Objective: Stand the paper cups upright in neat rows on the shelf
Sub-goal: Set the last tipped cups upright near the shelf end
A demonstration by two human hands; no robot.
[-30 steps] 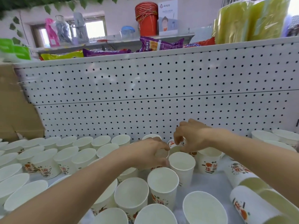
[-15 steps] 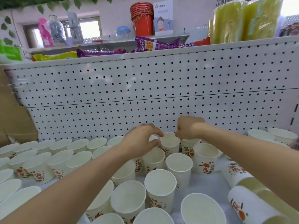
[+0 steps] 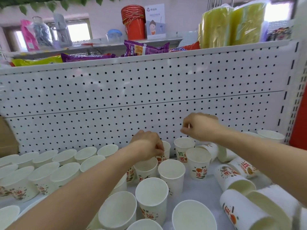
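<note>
White paper cups with red and orange print cover the shelf floor (image 3: pixel 208 190). Upright cups in rows (image 3: pixel 66 156) fill the left side. My left hand (image 3: pixel 147 145) grips the rim of a paper cup (image 3: pixel 167 147) standing at the pegboard back. My right hand (image 3: pixel 199 128) hovers with curled fingers just above another upright cup (image 3: pixel 182 148) and is clear of its rim. Loose upright cups (image 3: pixel 171 173) stand in the middle. Several cups lie on their sides (image 3: pixel 232 176) at the right.
A white pegboard wall (image 3: pixel 149 97) closes the back. The shelf's upright post (image 3: pixel 297 97) bounds the right side. A cardboard box (image 3: pixel 6 140) sits at the left edge. Snack packets (image 3: pixel 144 49) and red buckets (image 3: pixel 132 22) are on the shelves above.
Both hands moved back toward the pegboard. My right hand let go of its cup and rose above it. My left hand still holds a back-row cup.
</note>
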